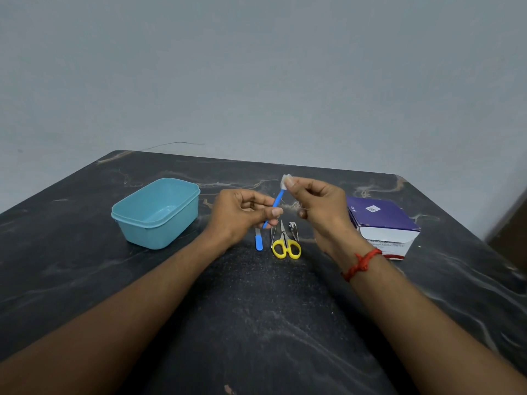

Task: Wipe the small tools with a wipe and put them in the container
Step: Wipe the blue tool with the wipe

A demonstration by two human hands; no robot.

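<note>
My left hand (pixel 242 213) pinches the lower end of a thin blue stick tool (pixel 276 201), held tilted above the table. At the stick's upper tip my right hand (pixel 319 205) pinches a small white wipe (pixel 286 180). Below the hands, on the dark table, lie a short blue-handled tool (pixel 259 240), metal tweezers (pixel 273 235), yellow-handled scissors (pixel 286 243) and a nail clipper (pixel 293 230). The light blue container (pixel 156 212) stands open and empty to the left of my left hand.
A purple and white box of alcohol swabs (pixel 383 226) sits at the right, close to my right wrist. The dark marble table (pixel 256 309) ends at a grey wall behind; its right edge runs near the box.
</note>
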